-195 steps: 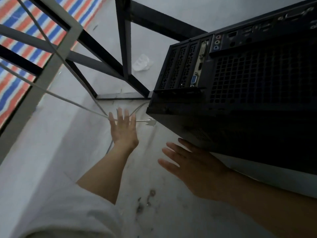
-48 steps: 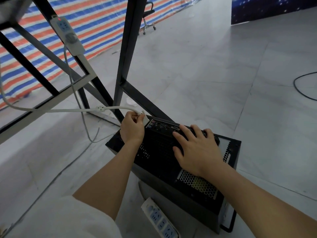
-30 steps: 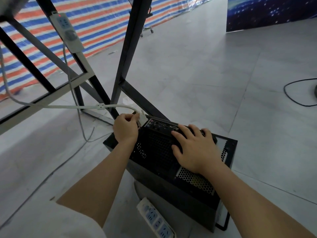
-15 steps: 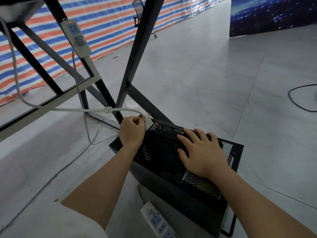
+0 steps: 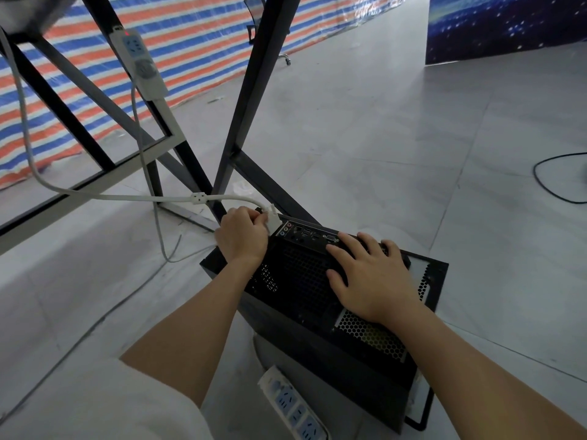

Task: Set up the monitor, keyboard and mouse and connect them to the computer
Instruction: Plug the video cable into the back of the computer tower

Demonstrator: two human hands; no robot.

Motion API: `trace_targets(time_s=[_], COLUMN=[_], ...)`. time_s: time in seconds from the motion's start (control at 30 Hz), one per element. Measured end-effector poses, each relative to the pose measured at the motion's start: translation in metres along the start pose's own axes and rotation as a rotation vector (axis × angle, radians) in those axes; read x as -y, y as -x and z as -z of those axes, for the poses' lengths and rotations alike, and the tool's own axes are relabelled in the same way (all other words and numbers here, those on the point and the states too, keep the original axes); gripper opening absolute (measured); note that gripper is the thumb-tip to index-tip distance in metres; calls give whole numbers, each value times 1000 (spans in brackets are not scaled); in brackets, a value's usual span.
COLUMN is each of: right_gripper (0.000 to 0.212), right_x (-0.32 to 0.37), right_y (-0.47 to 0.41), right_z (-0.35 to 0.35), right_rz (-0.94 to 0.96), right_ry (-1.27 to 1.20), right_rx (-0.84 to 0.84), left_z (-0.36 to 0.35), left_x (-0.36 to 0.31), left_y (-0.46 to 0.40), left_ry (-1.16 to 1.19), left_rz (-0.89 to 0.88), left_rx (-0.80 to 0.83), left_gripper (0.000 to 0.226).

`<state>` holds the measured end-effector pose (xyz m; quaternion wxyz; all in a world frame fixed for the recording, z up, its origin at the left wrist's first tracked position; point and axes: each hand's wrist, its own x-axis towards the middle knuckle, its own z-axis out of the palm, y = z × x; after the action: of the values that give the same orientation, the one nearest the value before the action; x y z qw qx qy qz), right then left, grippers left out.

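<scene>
- Our left hand (image 5: pixel 243 235) is curled around the white connector (image 5: pixel 273 219) of the white cable (image 5: pixel 127 196), holding it at the far left corner of the computer's rear panel, right by the coloured audio jacks (image 5: pixel 285 230). Can't tell whether the plug is seated.
- Left forearm runs straight from the lower left up to the case, wrist roughly level, knuckles up; white sleeve (image 5: pixel 133 404) shows at the bottom.
- Our right hand (image 5: pixel 370 274) lies flat, palm down, on the computer (image 5: pixel 317 290), fingers spread and straight, fingertips (image 5: pixel 344 238) reaching the port strip at the far edge. It grips nothing, just presses on the case.
- Right forearm comes in from the lower right corner.
- Hands are apart, one at each side of the panel.
- The black computer sits on the grey floor with its perforated rear panel facing up, tilted toward us, just beside the black desk leg (image 5: pixel 254 100).
- The cable runs left from the connector, through a small white block (image 5: pixel 199 198), then curves up off the top left.
- White power strip (image 5: pixel 293 408) lies on the floor at the near end of the case; a second power strip (image 5: pixel 139 63) sits on the desk frame, red light on.
- Black cord (image 5: pixel 546 182) loops on the floor far right.
</scene>
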<state>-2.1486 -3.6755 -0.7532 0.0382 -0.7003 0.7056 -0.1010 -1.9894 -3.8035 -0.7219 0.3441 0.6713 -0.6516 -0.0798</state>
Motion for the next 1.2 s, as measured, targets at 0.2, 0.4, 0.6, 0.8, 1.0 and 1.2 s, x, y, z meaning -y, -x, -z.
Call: trace_targets(time_s=[0.2, 0.4, 0.6, 0.8, 1.0, 1.2], right_gripper=[88, 70, 78, 87, 82, 89], right_x=[-1, -1, -1, -1, -1, 0], right_y=[1, 0, 1, 1, 1, 0], right_z=[-1, 0, 0, 1, 1, 1], right_rz=[2, -5, 0, 4, 1, 1], right_ry=[10, -14, -3, 5, -6, -5], right_rx=[-9, 2, 4, 7, 8, 10], left_z=[1, 2, -1, -1, 8, 23], left_x=[4, 4, 1, -2, 0, -7], left_y=[4, 1, 1, 5, 14, 12], left_ry=[102, 137, 13, -38, -218, -534], left_rz=[18, 49, -18, -38, -182, -847], left_rx=[26, 31, 0, -14, 61, -212], left_gripper=[24, 23, 25, 23, 29, 26])
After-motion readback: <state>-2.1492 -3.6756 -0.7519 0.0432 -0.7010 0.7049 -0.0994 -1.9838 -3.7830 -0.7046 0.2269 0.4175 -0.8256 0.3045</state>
